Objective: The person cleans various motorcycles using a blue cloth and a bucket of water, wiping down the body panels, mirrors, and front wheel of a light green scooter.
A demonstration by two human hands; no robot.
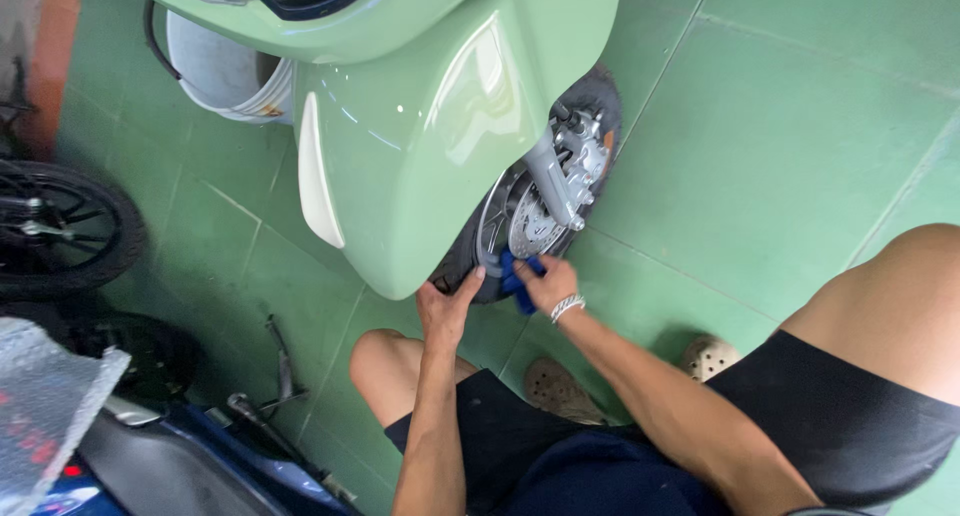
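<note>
The right hand (549,283) is gripping a blue cloth (517,274), closed around it and pressing it against the lower rim of the front wheel (545,211) of a pale green scooter (430,126). The left hand (446,306) is sitting just beside it, fingers curled and gripping the tyre edge under the green front panel. A silver bracelet (567,306) is circling the right wrist. Just above the right hand the brake disc (532,231) and silver brake caliper (578,166) are showing. The person is crouching on a green tiled floor (780,126), sandals (560,388) below the hands. Well to the left of the hands a white bucket (225,76) is standing, and a black bicycle wheel (65,226) is showing further left
</note>
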